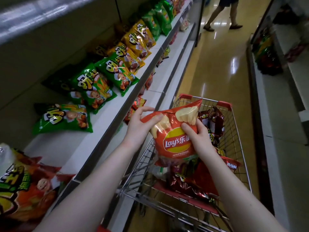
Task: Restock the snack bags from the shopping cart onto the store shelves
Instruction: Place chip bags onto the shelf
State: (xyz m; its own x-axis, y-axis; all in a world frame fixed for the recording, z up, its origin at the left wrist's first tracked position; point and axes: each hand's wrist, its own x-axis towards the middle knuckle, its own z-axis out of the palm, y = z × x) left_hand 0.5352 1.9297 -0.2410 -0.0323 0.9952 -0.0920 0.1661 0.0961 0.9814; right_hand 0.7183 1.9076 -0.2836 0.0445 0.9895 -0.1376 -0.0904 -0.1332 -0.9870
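Our left hand and right hand both grip the red chip bag above the wire cart. White shelf alongside; glossy tan floor ahead.

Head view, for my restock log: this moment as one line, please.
left hand grips Lay's bag | right hand grips Lay's bag | Lay's bag over shopping cart | not yet shelved

Narrow aisle, glossy tan floor with bright glare; dim shelving on right; passer-by's legs at far end
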